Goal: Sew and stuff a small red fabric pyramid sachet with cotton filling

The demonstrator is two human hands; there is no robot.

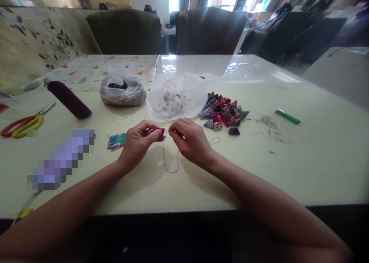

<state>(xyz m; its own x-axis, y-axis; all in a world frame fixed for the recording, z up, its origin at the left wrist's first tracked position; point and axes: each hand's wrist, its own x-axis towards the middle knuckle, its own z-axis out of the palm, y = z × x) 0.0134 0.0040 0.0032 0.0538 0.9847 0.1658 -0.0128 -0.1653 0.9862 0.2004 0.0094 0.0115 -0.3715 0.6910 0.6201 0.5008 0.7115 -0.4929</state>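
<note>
My left hand point(140, 140) pinches a small piece of red fabric point(161, 134) between thumb and fingers. Close by on the right, my right hand point(188, 138) has its fingertips pressed together; whatever sits in them is too small to make out, though a needle cannot be seen. A dark thread point(172, 172) hangs in a loop from the red fabric down over the table and up toward my right hand. Partly behind my left hand lies a teal patterned fabric piece point(117, 141). To the right is a pile of small folded fabric pieces point(223, 111) in mixed colours.
White stuffing lies on a plastic bag point(196, 95), beside another bag point(123, 95) with dark contents. At left are a maroon cylinder point(69, 99), scissors point(25, 125) and a blurred-out object point(65, 159). A green tube point(288, 116) and thread scraps point(269, 124) lie right.
</note>
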